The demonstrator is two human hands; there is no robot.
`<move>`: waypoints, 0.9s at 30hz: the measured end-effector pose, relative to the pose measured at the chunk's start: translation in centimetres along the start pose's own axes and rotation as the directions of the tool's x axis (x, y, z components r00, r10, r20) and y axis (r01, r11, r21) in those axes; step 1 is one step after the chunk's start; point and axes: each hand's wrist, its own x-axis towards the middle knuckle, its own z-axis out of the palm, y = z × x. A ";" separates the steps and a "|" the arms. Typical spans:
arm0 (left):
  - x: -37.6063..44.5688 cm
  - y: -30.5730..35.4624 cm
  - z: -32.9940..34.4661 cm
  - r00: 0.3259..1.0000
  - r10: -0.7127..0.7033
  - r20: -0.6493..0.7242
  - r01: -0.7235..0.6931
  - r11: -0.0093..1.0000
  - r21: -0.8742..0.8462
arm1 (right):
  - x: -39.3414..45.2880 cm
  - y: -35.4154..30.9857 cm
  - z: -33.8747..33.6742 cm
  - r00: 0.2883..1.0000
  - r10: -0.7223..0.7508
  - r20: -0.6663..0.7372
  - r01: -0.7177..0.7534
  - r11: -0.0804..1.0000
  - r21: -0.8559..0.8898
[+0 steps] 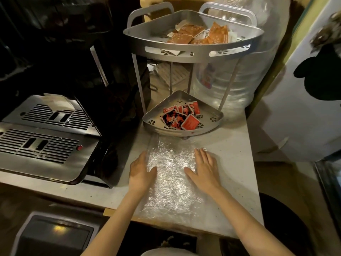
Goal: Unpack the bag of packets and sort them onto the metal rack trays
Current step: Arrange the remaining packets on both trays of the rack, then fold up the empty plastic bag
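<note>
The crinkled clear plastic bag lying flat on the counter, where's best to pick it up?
Probably pinch the crinkled clear plastic bag at its near edge, coming from your side: it lies flat, both hands press its middle, and that end lies nearest the counter's front edge.

A café or drinks-service corner was suggested. A stainless drip tray with slotted grilles point(44, 143), part of a dark coffee machine point(77, 58), was set on a pale counter point(232, 163). A two-tier metal rack point(191, 50) was stocked with single-serve packets point(181, 117), and a large water bottle point(238, 84) was kept behind it.
</note>
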 end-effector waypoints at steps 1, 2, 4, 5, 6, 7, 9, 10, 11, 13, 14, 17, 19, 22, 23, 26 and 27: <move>0.2 0.0 -0.1 1.000 -0.027 -0.003 0.027 0.999 -0.046 | 0.0 0.0 0.0 1.000 0.002 -0.003 -0.002 1.000 0.004; 0.4 0.1 -0.3 0.998 -0.068 0.001 0.067 0.994 -0.091 | 0.0 -0.1 -0.1 1.000 0.000 -0.010 0.000 1.000 0.003; 0.6 0.4 -0.7 0.980 -0.198 0.024 0.199 0.957 -0.210 | -0.1 -0.1 -0.2 1.000 -0.003 -0.026 0.003 1.000 -0.004; 0.8 0.3 -1.0 0.965 -0.258 0.043 0.259 0.919 -0.297 | -0.1 -0.1 -0.2 1.000 -0.001 -0.031 0.001 1.000 -0.002; 0.8 0.3 -1.3 0.953 -0.290 0.093 0.303 0.871 -0.386 | -0.1 -0.1 -0.2 0.999 0.001 -0.033 -0.001 1.000 0.004; 0.8 0.1 -1.6 0.946 -0.281 0.160 0.323 0.834 -0.447 | 0.0 -0.1 -0.2 0.999 0.005 -0.037 -0.005 1.000 0.013; 0.6 0.0 -2.2 0.945 -0.196 0.262 0.301 0.834 -0.462 | -0.1 -0.2 -0.6 0.999 0.008 -0.033 -0.007 0.999 0.044; 0.5 0.1 -2.5 0.945 -0.157 0.286 0.278 0.846 -0.454 | -0.1 -0.3 -1.0 1.000 0.010 -0.025 -0.008 0.998 0.069; 0.3 0.4 -2.9 0.947 -0.124 0.295 0.254 0.853 -0.455 | -0.2 -0.4 -1.4 1.000 0.009 -0.016 -0.008 0.995 0.102; 0.0 0.9 -3.6 0.935 -0.058 0.349 0.245 0.819 -0.519 | -0.6 -0.6 -2.3 1.000 0.025 -0.015 -0.021 0.976 0.218; 0.0 1.2 -3.9 0.922 -0.024 0.387 0.258 0.782 -0.567 | -0.8 -0.6 -2.7 0.998 0.049 -0.031 -0.037 0.948 0.317; 0.3 1.6 -4.9 0.901 0.040 0.433 0.300 0.663 -0.686 | -1.3 -0.6 -4.0 0.986 0.163 0.036 -0.142 0.701 0.699; 0.7 2.1 -5.6 0.877 0.112 0.468 0.347 0.527 -0.776 | -1.2 -0.3 -4.5 0.971 0.200 0.134 -0.216 0.479 0.851; 1.3 3.0 -6.1 0.838 0.199 0.508 0.425 0.346 -0.837 | -0.6 0.6 -5.3 0.940 0.168 0.296 -0.331 0.245 0.911; 1.3 3.3 -6.1 0.835 0.213 0.508 0.428 0.330 -0.842 | -0.5 0.7 -5.5 0.930 0.116 0.349 -0.367 0.219 0.904; 1.5 4.3 -5.5 0.846 0.198 0.495 0.405 0.366 -0.838 | -0.6 0.6 -6.6 0.930 0.048 0.364 -0.364 0.245 0.898; 1.5 4.5 -5.2 0.853 0.171 0.493 0.396 0.403 -0.825 | -0.7 0.5 -7.1 0.942 0.038 0.335 -0.334 0.240 0.912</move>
